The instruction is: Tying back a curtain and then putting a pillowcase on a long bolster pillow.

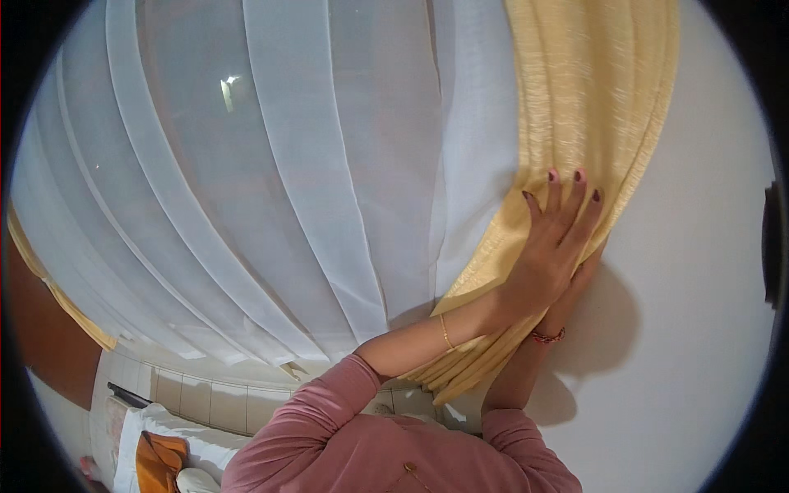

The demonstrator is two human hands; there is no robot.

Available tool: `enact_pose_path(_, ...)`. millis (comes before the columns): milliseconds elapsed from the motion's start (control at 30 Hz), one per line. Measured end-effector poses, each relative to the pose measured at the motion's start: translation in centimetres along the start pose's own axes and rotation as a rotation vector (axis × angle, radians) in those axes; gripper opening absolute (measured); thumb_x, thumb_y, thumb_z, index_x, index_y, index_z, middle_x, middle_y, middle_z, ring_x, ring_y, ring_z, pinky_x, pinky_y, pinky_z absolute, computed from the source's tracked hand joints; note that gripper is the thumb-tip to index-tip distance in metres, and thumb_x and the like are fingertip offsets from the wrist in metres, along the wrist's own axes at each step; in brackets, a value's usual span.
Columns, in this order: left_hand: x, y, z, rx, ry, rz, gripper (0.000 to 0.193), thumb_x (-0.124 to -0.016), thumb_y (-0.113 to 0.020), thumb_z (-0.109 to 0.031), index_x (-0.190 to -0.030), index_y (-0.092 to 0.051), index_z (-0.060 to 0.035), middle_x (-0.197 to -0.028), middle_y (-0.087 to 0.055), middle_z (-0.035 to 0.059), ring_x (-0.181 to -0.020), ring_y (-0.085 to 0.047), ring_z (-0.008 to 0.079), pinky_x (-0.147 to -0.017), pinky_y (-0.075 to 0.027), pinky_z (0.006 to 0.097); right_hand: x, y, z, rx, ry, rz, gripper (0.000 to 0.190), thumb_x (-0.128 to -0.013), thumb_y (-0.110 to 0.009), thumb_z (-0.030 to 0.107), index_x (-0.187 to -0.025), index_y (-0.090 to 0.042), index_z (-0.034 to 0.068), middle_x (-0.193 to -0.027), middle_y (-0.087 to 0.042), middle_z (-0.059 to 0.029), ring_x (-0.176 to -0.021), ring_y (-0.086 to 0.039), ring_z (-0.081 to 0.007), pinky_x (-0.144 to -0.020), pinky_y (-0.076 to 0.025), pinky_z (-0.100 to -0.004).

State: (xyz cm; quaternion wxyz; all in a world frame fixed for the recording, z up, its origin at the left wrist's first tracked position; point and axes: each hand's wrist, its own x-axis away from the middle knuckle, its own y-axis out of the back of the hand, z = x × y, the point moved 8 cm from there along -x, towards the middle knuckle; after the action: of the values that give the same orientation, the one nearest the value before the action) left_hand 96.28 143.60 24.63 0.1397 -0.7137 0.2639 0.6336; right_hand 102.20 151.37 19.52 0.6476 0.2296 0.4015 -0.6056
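A yellow textured curtain (585, 92) hangs in long folds at the right, beside the white wall. Flat on its front lies my left hand (545, 252), fingers spread and pointing up the cloth; a thin gold bracelet (445, 331) circles that wrist. My right hand (588, 268) is at the curtain's right edge, under and beyond the left one. Its fingers are hidden by the cloth and the left hand, so their grip does not show. A braided bracelet (548, 336) is on the right wrist. Below my hands the curtain's pleats bunch toward the lower left.
A sheer white curtain (296, 154) with wide folds spans the left and middle. Another yellow curtain (68, 302) shows at the far left, near a brown panel (49, 333). Below are floor tiles (228, 407), white bedding (206, 440) and an orange cloth item (159, 459).
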Motion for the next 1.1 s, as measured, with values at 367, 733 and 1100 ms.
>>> enact_pose_path(367, 0.1, -0.4, 0.4, 0.19, -0.033, -0.001, 0.046, -0.086, -0.043, 0.0, -0.131, -0.033, 0.0028, -0.14, -0.023, 0.0221, -0.129, -0.016, 0.0447, -0.103, -0.017, 0.053, 0.0, 0.7, 0.4, 0.178, -0.015, 0.019, 0.048, -0.093, -0.038, 0.02, -0.134, -0.025, -0.002, -0.134, -0.034, -0.0173, -0.123, -0.035, -0.0265, -0.101, -0.029, -0.0367)
enact_pose_path(733, 2.6, 1.3, 3.3, 0.405, 0.136, 0.08, 0.053, -0.087, -0.045, -0.007, -0.134, -0.022, 0.0012, -0.141, -0.014, 0.0235, -0.13, -0.015, 0.0407, -0.106, -0.017, 0.0479, -0.8, -1.6, 5.2, 0.131, 0.039, -0.018, 0.068, -0.088, -0.049, 0.033, -0.137, -0.013, 0.001, -0.135, -0.024, -0.0148, -0.127, -0.027, -0.0262, -0.102, -0.026, -0.0402)
enact_pose_path(1100, 7.4, 0.6, 4.3, 0.281, 0.155, 0.409, 0.06, -0.086, -0.047, -0.013, -0.136, -0.018, 0.0043, -0.142, -0.01, 0.024, -0.132, -0.011, 0.0373, -0.107, -0.015, 0.0441, 1.4, -1.0, 5.1, 0.396, -0.053, -0.029, 0.071, -0.081, -0.062, 0.02, -0.134, -0.02, -0.002, -0.13, -0.034, -0.0244, -0.119, -0.037, -0.0364, -0.096, -0.032, -0.0441)
